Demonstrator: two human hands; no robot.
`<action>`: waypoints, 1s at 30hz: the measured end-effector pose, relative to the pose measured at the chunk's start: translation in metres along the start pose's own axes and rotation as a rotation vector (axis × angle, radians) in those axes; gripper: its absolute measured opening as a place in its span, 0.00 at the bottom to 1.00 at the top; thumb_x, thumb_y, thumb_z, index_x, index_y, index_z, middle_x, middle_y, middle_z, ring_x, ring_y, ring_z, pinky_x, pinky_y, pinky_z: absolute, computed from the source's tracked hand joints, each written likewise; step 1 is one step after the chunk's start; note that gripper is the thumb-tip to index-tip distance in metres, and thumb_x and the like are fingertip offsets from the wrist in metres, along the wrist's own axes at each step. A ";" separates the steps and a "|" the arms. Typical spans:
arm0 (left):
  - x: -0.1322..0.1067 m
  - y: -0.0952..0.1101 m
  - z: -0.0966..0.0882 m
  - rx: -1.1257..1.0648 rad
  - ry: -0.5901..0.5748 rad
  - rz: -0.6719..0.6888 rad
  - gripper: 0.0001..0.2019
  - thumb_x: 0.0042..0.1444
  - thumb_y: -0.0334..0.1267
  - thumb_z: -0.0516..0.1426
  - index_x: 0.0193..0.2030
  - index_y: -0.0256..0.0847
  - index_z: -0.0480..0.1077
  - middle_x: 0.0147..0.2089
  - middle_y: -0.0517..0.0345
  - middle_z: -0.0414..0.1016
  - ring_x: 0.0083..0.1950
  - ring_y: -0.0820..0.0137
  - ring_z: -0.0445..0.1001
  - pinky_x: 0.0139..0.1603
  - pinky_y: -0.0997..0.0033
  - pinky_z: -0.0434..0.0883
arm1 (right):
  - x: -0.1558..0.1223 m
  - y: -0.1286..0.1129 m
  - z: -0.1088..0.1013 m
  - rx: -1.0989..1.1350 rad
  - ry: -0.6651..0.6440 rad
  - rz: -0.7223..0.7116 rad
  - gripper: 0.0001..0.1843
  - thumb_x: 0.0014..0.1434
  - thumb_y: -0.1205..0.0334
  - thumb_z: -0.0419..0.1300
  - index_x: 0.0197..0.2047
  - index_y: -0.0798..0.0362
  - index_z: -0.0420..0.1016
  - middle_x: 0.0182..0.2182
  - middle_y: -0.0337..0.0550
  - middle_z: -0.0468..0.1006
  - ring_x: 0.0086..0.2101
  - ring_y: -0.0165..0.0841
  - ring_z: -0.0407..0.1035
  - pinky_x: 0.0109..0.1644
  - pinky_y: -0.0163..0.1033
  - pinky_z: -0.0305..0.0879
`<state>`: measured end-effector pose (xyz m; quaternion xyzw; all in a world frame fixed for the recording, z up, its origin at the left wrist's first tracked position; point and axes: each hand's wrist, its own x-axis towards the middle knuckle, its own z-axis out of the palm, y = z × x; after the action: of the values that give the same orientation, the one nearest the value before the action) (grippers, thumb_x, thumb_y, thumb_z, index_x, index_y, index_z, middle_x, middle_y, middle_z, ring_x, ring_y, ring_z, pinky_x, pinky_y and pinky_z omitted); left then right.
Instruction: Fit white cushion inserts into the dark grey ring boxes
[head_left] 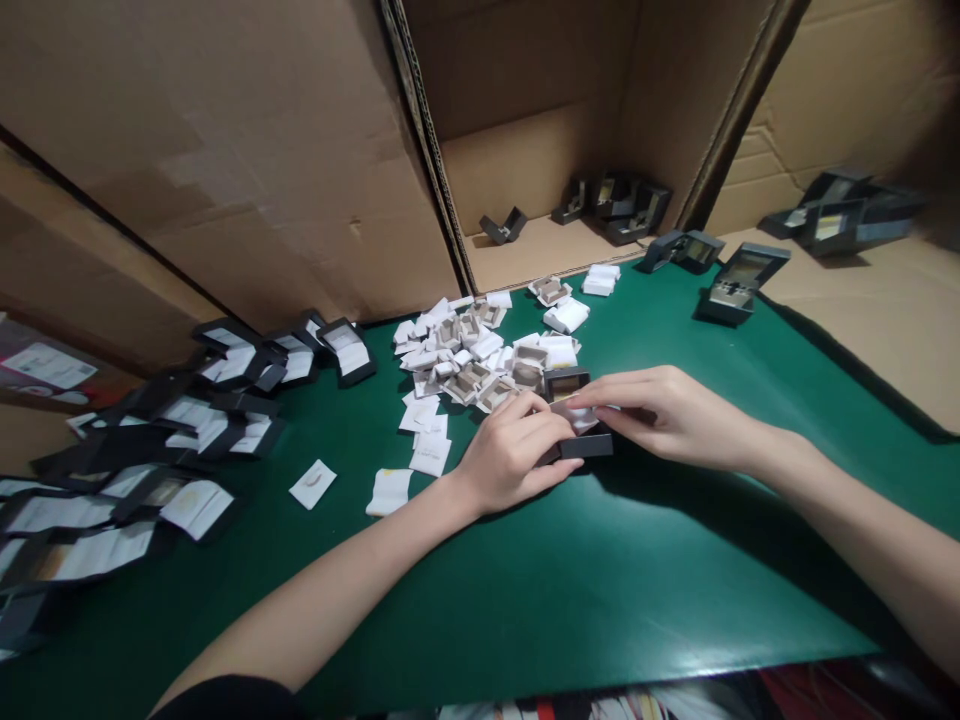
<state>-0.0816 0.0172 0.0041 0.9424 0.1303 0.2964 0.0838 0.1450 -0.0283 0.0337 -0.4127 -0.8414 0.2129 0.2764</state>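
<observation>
A small black hinged box (592, 445) stands open on the green table, its lid raised at the back. My left hand (517, 445) is closed around the box's left side. My right hand (667, 415) reaches in from the right, its thumb and fingers pinching a white insert (581, 417) over the box's inside. The fingers partly hide the insert and the box's interior. Just behind my left hand lies a heap of white and grey-brown card inserts (469, 360). Folded white papers (430, 450) trail from the heap toward me.
Many open black boxes with white papers (202, 420) crowd the left side. A square white card (313, 484) lies apart on the green table (465, 610). Cardboard walls (225, 150) rise behind. More black boxes (630, 205) sit in an open carton, and others (739, 285) stand at the right.
</observation>
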 end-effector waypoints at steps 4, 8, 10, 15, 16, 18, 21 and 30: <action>0.000 0.001 0.000 0.014 0.004 0.015 0.11 0.54 0.40 0.58 0.41 0.37 0.68 0.42 0.59 0.75 0.44 0.75 0.65 0.46 0.74 0.67 | 0.000 0.001 -0.002 0.001 0.028 -0.025 0.15 0.63 0.68 0.50 0.47 0.52 0.76 0.46 0.46 0.77 0.44 0.34 0.72 0.46 0.37 0.67; 0.000 0.001 0.001 0.036 0.007 0.025 0.11 0.54 0.40 0.58 0.42 0.36 0.68 0.45 0.58 0.75 0.45 0.74 0.65 0.47 0.72 0.67 | -0.002 0.005 -0.001 -0.068 0.038 0.004 0.14 0.62 0.67 0.51 0.43 0.52 0.78 0.43 0.46 0.76 0.39 0.33 0.72 0.42 0.37 0.67; 0.000 0.001 0.001 0.044 0.004 0.028 0.12 0.54 0.41 0.58 0.42 0.36 0.68 0.45 0.56 0.75 0.45 0.74 0.65 0.47 0.72 0.66 | -0.003 0.006 -0.001 -0.093 0.046 0.021 0.14 0.62 0.67 0.52 0.43 0.52 0.78 0.42 0.46 0.77 0.37 0.32 0.72 0.41 0.37 0.66; 0.001 0.002 0.000 0.058 0.002 0.048 0.11 0.54 0.41 0.58 0.40 0.36 0.67 0.46 0.56 0.74 0.45 0.74 0.65 0.47 0.72 0.66 | -0.003 0.002 -0.003 -0.045 0.074 0.048 0.14 0.63 0.65 0.51 0.42 0.52 0.78 0.40 0.46 0.76 0.34 0.32 0.71 0.36 0.37 0.64; 0.001 0.002 0.000 0.055 0.002 0.050 0.11 0.54 0.41 0.58 0.40 0.36 0.67 0.46 0.56 0.74 0.45 0.75 0.64 0.47 0.72 0.66 | -0.002 0.001 -0.003 -0.036 0.071 0.053 0.14 0.63 0.65 0.51 0.42 0.52 0.78 0.40 0.46 0.76 0.34 0.31 0.70 0.35 0.36 0.64; 0.001 0.002 0.000 0.045 -0.001 0.055 0.11 0.54 0.41 0.58 0.40 0.36 0.67 0.46 0.57 0.75 0.45 0.75 0.64 0.47 0.73 0.66 | -0.002 0.000 -0.003 -0.024 0.058 0.051 0.14 0.63 0.65 0.51 0.42 0.52 0.78 0.40 0.46 0.76 0.34 0.31 0.70 0.35 0.37 0.64; 0.000 0.002 0.000 0.041 -0.006 0.066 0.10 0.54 0.40 0.58 0.39 0.36 0.68 0.46 0.57 0.75 0.44 0.76 0.63 0.46 0.74 0.66 | -0.001 -0.001 -0.003 -0.014 0.048 0.028 0.14 0.63 0.66 0.51 0.42 0.52 0.78 0.40 0.46 0.76 0.36 0.32 0.71 0.37 0.37 0.64; -0.001 0.004 0.001 0.103 -0.020 0.090 0.10 0.55 0.42 0.57 0.38 0.36 0.67 0.46 0.57 0.74 0.45 0.75 0.64 0.46 0.73 0.65 | -0.002 -0.002 -0.003 -0.042 0.065 0.055 0.13 0.64 0.64 0.50 0.40 0.53 0.78 0.38 0.46 0.75 0.31 0.30 0.69 0.34 0.37 0.63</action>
<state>-0.0812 0.0132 0.0039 0.9533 0.1022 0.2834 0.0233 0.1468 -0.0307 0.0362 -0.4481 -0.8245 0.1894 0.2890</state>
